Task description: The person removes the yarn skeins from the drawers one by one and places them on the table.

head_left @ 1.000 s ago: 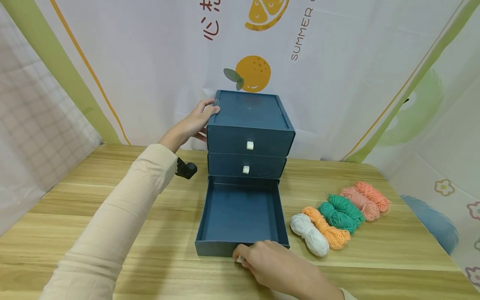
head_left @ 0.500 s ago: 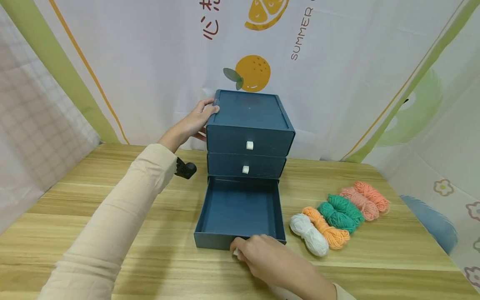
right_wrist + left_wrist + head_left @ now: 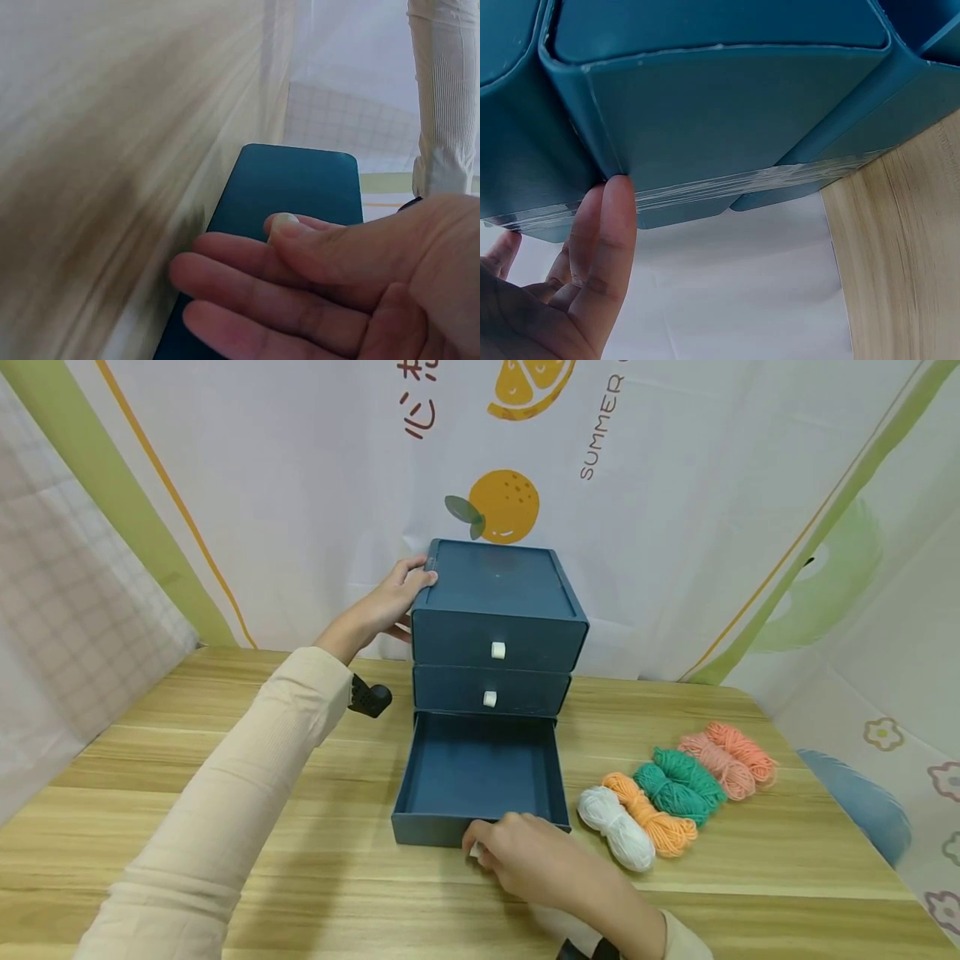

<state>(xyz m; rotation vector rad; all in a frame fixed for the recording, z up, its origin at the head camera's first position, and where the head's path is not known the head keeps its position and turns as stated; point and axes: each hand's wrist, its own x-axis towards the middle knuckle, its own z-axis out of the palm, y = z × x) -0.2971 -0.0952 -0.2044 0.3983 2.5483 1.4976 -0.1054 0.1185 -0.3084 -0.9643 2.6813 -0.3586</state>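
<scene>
A dark blue drawer cabinet (image 3: 498, 578) stands on the wooden table. Its bottom drawer (image 3: 429, 830) is pulled out and holds nothing visible. With thumb and index finger, my right hand (image 3: 528, 858) pinches the white knob (image 3: 476, 851) on that drawer's front; in the right wrist view the knob is hidden behind the fingers. At the cabinet's upper left my left hand (image 3: 388, 602) steadies against it, thumb by the top edge. Fairly straight fingers (image 3: 613, 232) touch the side wall in the left wrist view, near a strip of clear tape (image 3: 772, 177).
Right of the drawer lie skeins of yarn: white (image 3: 617, 828), orange (image 3: 651, 815), green (image 3: 681, 785) and pink (image 3: 727, 760). The upper two drawers, each with a white knob (image 3: 498, 650), are closed. Behind the cabinet hangs a printed curtain (image 3: 300, 485).
My right hand has moved forward, pushing the bottom drawer a little way into the cabinet. The left hand stays in place on the cabinet.
</scene>
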